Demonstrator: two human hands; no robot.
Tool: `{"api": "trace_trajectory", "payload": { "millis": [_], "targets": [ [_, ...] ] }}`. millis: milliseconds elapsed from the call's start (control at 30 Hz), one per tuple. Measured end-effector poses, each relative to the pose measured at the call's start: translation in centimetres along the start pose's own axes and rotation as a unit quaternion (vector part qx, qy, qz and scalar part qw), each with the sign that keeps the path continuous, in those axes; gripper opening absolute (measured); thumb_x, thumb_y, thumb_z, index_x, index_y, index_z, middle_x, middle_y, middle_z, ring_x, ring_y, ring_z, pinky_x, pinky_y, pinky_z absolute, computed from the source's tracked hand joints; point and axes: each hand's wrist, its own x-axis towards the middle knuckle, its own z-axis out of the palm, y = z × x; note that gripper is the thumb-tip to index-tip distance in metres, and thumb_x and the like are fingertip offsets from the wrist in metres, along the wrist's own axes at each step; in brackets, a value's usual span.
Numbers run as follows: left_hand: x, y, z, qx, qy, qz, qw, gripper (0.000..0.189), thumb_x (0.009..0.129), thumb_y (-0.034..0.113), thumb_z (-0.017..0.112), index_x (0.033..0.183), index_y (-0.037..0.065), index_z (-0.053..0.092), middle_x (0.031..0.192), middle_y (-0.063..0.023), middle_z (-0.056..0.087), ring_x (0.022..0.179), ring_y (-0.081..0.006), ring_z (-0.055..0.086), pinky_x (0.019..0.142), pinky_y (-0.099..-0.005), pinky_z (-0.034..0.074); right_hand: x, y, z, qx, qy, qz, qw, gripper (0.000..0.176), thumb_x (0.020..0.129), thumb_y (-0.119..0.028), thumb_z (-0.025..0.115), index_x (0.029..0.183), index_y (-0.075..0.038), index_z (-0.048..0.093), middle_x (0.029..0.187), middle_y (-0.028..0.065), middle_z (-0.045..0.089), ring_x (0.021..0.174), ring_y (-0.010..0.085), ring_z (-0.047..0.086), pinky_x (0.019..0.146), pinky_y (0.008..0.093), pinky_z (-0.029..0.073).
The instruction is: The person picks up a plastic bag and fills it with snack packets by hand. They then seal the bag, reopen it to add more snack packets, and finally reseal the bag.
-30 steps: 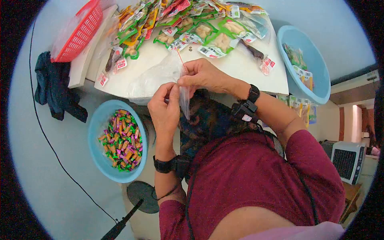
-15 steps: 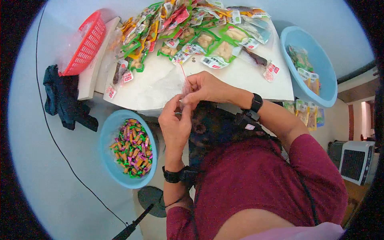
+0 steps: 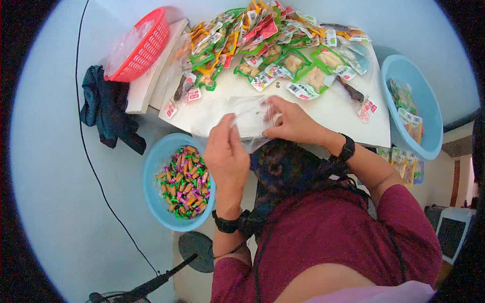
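A clear plastic bag [image 3: 246,113] is stretched between my two hands over the front part of the white table [image 3: 222,101]. My left hand [image 3: 226,151] pinches its left side, thumb against fingers. At the bag's right side my right hand [image 3: 295,121] grips the film, thumb and fingers curved around the edge; some fingertips show blurred through the plastic. Beyond the hands lies a big heap of sealed snack packets [image 3: 257,35] in green, yellow and red. Nearest are several green-edged packets [image 3: 314,78] with pale food inside.
Wrapped candies fill a blue basin [image 3: 151,202] at lower left. Another blue basin [image 3: 429,101] with packets stands right of the table. A red basket [image 3: 151,48] holds clear plastic at upper left, near dark cloth [image 3: 108,106]. A fan [image 3: 166,278] is at the bottom left.
The hands have moved apart, and the bag, bunched narrow between my fingertips before, is now spread wide. The camera view has shifted, so the table appears farther right and slightly lower.
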Motion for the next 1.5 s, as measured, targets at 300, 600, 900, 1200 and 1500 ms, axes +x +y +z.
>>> {"api": "trace_trajectory", "payload": {
  "millis": [300,600,900,1200,1500],
  "targets": [
    [-1.3,0.1,0.3,0.032,-0.093,0.049,0.994,0.024,0.081,0.007,0.064,0.104,0.004,0.059,0.080,-0.0132,0.056,0.073,-0.0327,0.057,0.063,-0.0411,0.046,1.2,-1.5,-0.1,-0.129,0.185,-0.212,0.951,0.033,0.073,-0.011,0.076,0.101,-0.006,0.059,0.096,0.0079,0.058,0.069,0.0169,0.055,0.055,0.0281,0.046],
    [-2.6,-0.2,1.4,0.162,-0.030,0.089,0.982,0.036,0.078,0.004,0.059,0.113,0.005,0.053,0.087,-0.0105,0.052,0.073,-0.0309,0.055,0.062,-0.0398,0.047,1.2,-2.4,1.0,-0.245,0.224,-0.247,0.910,0.026,0.081,-0.011,0.069,0.064,-0.003,0.051,0.062,0.0096,0.050,0.050,0.0256,0.049,0.045,0.0357,0.037],
    [-2.8,-0.9,-0.1,0.182,0.041,0.072,0.980,0.021,0.077,0.002,0.061,0.096,0.009,0.064,0.078,-0.0076,0.057,0.066,-0.0276,0.058,0.054,-0.0378,0.047,0.9,-0.8,0.9,-0.374,0.172,-0.294,0.863,0.025,0.079,-0.020,0.069,0.064,-0.007,0.053,0.067,0.0088,0.053,0.054,0.0270,0.056,0.045,0.0381,0.044],
    [-2.8,0.0,1.0,0.164,-0.011,0.129,0.978,0.015,0.080,0.010,0.065,0.096,0.010,0.064,0.068,-0.0064,0.049,0.062,-0.0248,0.054,0.051,-0.0374,0.045,0.7,-0.7,0.9,-0.413,0.164,-0.294,0.846,0.016,0.081,-0.022,0.065,0.083,-0.009,0.056,0.068,0.0072,0.054,0.058,0.0251,0.060,0.047,0.0379,0.045],
    [-2.2,-0.6,0.2,0.192,0.055,0.114,0.973,0.015,0.080,0.009,0.067,0.095,0.010,0.066,0.074,-0.0071,0.055,0.062,-0.0246,0.055,0.052,-0.0367,0.045,0.5,0.5,0.4,-0.450,0.155,-0.273,0.836,0.011,0.080,-0.014,0.058,0.090,-0.010,0.056,0.068,0.0060,0.055,0.059,0.0259,0.061,0.049,0.0385,0.048]
  ]
}}
